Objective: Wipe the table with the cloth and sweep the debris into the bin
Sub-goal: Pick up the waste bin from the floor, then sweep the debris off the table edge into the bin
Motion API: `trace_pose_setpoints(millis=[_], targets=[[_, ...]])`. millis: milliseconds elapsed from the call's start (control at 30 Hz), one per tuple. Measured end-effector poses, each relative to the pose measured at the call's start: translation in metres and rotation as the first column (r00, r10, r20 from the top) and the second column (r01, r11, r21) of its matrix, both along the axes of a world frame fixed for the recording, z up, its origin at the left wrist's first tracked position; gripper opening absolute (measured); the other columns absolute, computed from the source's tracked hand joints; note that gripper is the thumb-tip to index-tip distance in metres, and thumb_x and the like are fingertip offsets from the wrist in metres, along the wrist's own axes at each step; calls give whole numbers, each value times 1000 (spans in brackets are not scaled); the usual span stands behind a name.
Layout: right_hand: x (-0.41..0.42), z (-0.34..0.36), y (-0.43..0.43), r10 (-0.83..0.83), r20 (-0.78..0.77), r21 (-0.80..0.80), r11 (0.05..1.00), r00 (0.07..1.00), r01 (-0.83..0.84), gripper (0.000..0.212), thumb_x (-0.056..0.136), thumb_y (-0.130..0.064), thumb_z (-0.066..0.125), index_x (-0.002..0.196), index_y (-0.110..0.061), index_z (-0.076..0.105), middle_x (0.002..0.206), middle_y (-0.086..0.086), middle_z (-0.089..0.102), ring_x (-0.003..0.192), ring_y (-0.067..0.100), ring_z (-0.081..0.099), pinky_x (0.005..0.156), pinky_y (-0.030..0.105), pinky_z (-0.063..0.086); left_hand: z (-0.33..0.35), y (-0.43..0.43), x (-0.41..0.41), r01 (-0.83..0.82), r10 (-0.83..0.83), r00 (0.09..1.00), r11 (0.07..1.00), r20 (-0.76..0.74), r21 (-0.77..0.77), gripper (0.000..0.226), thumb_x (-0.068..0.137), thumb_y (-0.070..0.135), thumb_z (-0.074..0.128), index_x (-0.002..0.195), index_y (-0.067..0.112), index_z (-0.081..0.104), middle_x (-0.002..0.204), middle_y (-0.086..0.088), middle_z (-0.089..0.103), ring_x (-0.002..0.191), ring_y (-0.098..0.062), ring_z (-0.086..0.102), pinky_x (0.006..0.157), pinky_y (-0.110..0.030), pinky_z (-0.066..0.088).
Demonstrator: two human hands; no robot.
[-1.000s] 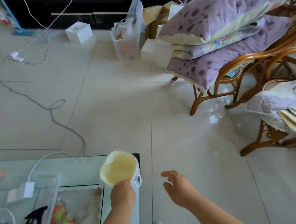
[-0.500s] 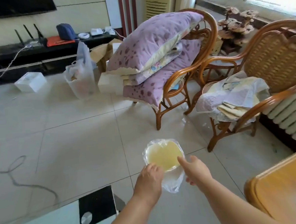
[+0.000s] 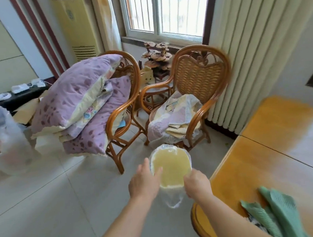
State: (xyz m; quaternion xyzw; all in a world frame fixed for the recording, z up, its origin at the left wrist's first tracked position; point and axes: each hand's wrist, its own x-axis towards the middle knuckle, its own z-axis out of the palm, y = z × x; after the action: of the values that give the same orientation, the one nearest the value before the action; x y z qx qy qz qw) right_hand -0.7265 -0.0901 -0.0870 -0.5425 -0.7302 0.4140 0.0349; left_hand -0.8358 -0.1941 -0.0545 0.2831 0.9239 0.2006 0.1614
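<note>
Both hands have carried the yellow bin (image 3: 171, 168) away from the glass table, over the pale tiled floor (image 3: 46, 200), up beside the wooden table (image 3: 256, 159); the left hand (image 3: 144, 181) and right hand (image 3: 197, 185) each grip its rim. A clear bag lines the bin and hangs under it, and the bin looks empty. The green cloth (image 3: 277, 213) lies on the table's near corner, cut off at the edge, and two cane chairs (image 3: 201, 78) hold pillows by the window.

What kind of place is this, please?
Most likely a living room in a home: two rattan chairs piled with pillows, a wooden table and a window.
</note>
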Motion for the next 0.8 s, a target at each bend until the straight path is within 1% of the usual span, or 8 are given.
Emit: trace_pose_setpoints(millis=[67,133,200,233,333,400,567,800], targets=[[10,1,14,-25,-48,-5,1000,999,25,22,80,-14,31,76,-16,53,72,5,61,68,25,60,66,37,52,-4,26,4,48,-47,999,992,11,-118,39,93,33,42,131,20,43,124,-8,59,112,-30,56,89,-40,48],[21,2,23,-59,-118,-48,997,991,53,27,85,-23,33,102,-18,53,81,4,62,72,24,61,68,39,55,-9,45,6,67,-69,998,982,-3,-176,34,93,18,38,125,17,49,121,-10,61,111,-30,57,85,-36,48],[37,4,34,-50,-135,-64,997,990,42,48,88,-43,38,133,-27,32,99,2,64,82,21,62,64,37,53,-13,64,6,70,-77,997,980,-30,-184,33,93,14,36,122,16,51,119,-9,62,109,-29,58,80,-33,47],[47,7,39,-34,-127,-50,998,991,28,61,87,-52,40,140,-31,20,109,1,62,90,20,60,66,33,51,-16,72,4,77,-86,995,979,-40,-191,32,93,14,36,121,16,52,118,-9,62,108,-28,58,79,-33,47],[89,5,59,-57,40,205,978,998,48,71,83,-57,47,142,-28,19,139,-1,43,127,21,39,99,38,39,-31,96,-6,122,-143,987,964,-76,-235,29,93,16,39,119,17,53,115,-7,63,106,-27,60,81,-34,49],[125,-2,67,-118,197,357,933,973,41,68,82,-54,49,140,-30,25,146,-2,33,136,22,23,113,41,22,-39,110,-12,162,-196,975,950,-104,-267,28,94,16,40,119,16,53,113,-7,64,105,-27,60,81,-35,51],[185,-24,61,-287,308,295,935,907,196,70,75,-59,53,137,-40,27,153,-10,17,142,18,3,116,45,2,-54,140,-23,305,-382,914,869,-137,-390,29,93,11,36,119,15,50,118,-6,62,110,-25,59,82,-32,48],[187,-41,34,-508,211,172,861,835,479,68,74,-58,59,135,-44,31,152,-14,19,142,15,7,114,43,9,-82,170,-45,523,-637,765,698,-92,-490,27,91,11,37,115,14,50,114,-6,64,106,-25,60,78,-29,46]])
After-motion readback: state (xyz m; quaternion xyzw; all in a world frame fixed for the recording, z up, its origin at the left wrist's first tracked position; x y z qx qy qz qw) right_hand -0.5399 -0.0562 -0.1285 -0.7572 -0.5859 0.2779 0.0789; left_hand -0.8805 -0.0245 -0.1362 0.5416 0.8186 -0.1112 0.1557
